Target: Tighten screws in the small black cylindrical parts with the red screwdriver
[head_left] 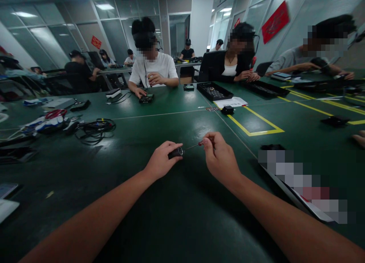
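One black tube [174, 153] is near the middle of the view, over the green table [182, 209]; the left hand [161, 160] pinches it between thumb and fingers. At three o'clock from the tube, the right hand [221, 156] pinches the handle of a thin screwdriver [200, 143] with thumb and bent forefinger. Its shaft points to the tube's round end; whether the tip touches, I cannot tell. From the tube, a small black block [227, 110] lies toward two o'clock, a parts tray [214, 92] farther at one o'clock, and coiled cables [95, 132] between nine and ten.
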### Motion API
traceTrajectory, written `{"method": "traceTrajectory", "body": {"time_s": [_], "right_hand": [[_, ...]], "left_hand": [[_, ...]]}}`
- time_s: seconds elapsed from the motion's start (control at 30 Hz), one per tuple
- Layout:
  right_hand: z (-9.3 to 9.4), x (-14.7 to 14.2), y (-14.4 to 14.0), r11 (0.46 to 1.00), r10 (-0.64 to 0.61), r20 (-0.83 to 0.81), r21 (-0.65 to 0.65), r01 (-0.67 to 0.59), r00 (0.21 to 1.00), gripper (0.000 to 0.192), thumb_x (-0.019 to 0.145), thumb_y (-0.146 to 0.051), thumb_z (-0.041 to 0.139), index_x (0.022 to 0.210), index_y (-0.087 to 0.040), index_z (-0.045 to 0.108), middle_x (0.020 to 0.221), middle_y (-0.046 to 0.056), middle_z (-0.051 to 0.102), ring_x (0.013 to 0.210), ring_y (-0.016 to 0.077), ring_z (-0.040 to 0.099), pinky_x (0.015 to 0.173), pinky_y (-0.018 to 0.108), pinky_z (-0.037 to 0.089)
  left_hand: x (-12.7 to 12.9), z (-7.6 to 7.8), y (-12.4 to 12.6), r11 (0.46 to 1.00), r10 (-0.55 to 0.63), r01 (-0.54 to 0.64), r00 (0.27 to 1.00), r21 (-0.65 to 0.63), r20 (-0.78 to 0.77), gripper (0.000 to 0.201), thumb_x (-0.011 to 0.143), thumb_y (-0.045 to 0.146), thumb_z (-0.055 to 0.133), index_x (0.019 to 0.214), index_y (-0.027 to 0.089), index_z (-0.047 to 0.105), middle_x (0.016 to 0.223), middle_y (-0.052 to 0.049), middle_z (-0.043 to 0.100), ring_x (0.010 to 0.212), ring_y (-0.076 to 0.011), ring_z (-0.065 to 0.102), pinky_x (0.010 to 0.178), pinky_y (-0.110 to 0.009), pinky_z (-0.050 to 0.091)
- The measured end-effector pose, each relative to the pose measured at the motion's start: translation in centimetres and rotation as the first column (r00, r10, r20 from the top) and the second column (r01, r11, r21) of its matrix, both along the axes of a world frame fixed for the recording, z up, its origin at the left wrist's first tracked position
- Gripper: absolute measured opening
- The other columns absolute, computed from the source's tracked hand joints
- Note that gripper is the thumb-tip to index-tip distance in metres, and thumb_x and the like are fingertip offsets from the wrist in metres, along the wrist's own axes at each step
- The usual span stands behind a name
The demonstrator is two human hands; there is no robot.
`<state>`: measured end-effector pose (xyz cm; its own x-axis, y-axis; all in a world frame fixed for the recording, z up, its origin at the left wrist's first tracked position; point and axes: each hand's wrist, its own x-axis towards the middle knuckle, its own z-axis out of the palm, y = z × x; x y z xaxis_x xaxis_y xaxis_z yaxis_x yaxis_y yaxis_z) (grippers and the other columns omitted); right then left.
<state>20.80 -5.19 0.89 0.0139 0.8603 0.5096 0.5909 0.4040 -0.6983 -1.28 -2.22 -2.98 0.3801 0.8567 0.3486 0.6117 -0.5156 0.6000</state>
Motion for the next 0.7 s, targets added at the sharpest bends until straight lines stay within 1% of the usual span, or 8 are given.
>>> {"method": "traceTrajectory", "body": {"time_s": [0.17,0.33,0.4,0.5,0.53,0.6,0.67,0.7], "right_hand": [[-0.1,0.1,0.0,1.000,-0.014,-0.026,0.013,0.014,1.000,0.015,0.104,-0.035,0.042,0.100,-0.024,0.052,0.085,0.005,0.069,0.069,0.0211,0.063,0.065,0.034,0.043],[0.0,0.3,-0.1,0.998,-0.022,-0.056,0.064,0.025,0.998,0.017,0.105,-0.037,0.045,0.103,-0.025,0.056,0.083,0.002,0.067,0.072,0.0199,0.063,0.067,0.033,0.045],[0.0,0.3,-0.1,0.998,-0.017,-0.054,0.067,0.020,0.998,0.018,0.105,-0.038,0.046,0.104,-0.025,0.058,0.080,0.001,0.066,0.071,0.0193,0.063,0.067,0.032,0.045],[0.0,0.3,-0.1,0.997,-0.006,-0.045,0.080,0.009,0.999,0.019,0.104,-0.038,0.047,0.104,-0.024,0.059,0.083,0.002,0.068,0.073,0.0193,0.065,0.068,0.032,0.045],[-0.1,0.3,0.0,0.997,-0.003,-0.042,0.083,0.007,0.999,0.019,0.104,-0.038,0.047,0.104,-0.024,0.060,0.084,0.002,0.068,0.074,0.0193,0.066,0.068,0.032,0.045],[-0.1,0.2,0.0,0.997,-0.001,-0.038,0.082,0.004,0.999,0.020,0.104,-0.038,0.046,0.105,-0.023,0.060,0.085,0.003,0.069,0.074,0.0192,0.066,0.068,0.032,0.045],[-0.2,0.2,0.1,0.997,0.001,-0.037,0.080,0.002,0.999,0.020,0.104,-0.037,0.046,0.106,-0.023,0.060,0.086,0.003,0.069,0.073,0.0191,0.066,0.068,0.032,0.046],[-0.2,0.2,0.1,0.997,0.001,-0.036,0.081,0.002,0.999,0.020,0.104,-0.037,0.046,0.106,-0.022,0.060,0.086,0.003,0.069,0.074,0.0192,0.066,0.069,0.032,0.046]], "left_hand": [[0.1,0.2,0.1,1.000,0.001,0.000,0.999,-0.015,0.049,0.043,0.088,0.021,0.075,0.131,0.025,0.068,0.120,-0.007,0.067,0.112,-0.0232,0.065,0.101,-0.043,0.052],[0.1,0.6,0.0,0.996,0.078,-0.072,0.990,-0.057,0.115,0.040,0.090,0.022,0.070,0.130,0.022,0.066,0.124,-0.008,0.067,0.115,-0.0248,0.063,0.103,-0.044,0.049],[0.0,0.7,-0.1,0.990,0.113,-0.098,0.980,-0.100,0.160,0.039,0.093,0.025,0.065,0.132,0.021,0.062,0.124,-0.009,0.067,0.112,-0.0243,0.063,0.100,-0.043,0.050],[0.1,1.3,-0.3,0.982,0.119,-0.083,0.970,-0.171,0.213,0.036,0.098,0.029,0.054,0.133,0.020,0.057,0.117,-0.007,0.067,0.101,-0.0216,0.064,0.091,-0.039,0.051],[0.2,1.6,-0.4,0.979,0.112,-0.074,0.974,-0.191,0.195,0.035,0.098,0.031,0.055,0.131,0.020,0.057,0.112,-0.006,0.067,0.096,-0.0211,0.064,0.087,-0.037,0.051],[0.5,2.2,-0.6,0.973,0.076,-0.053,0.992,-0.225,0.098,0.031,0.094,0.037,0.063,0.120,0.020,0.060,0.102,-0.004,0.067,0.088,-0.0208,0.063,0.079,-0.036,0.050],[0.9,2.7,-0.7,0.971,0.008,-0.016,0.999,-0.240,-0.034,0.027,0.090,0.041,0.069,0.106,0.020,0.064,0.097,-0.004,0.068,0.085,-0.0215,0.063,0.076,-0.036,0.048],[1.1,2.9,-0.7,0.971,-0.035,0.014,0.996,-0.239,-0.087,0.023,0.090,0.040,0.069,0.101,0.020,0.066,0.097,-0.004,0.068,0.087,-0.0220,0.063,0.077,-0.036,0.048]]}}
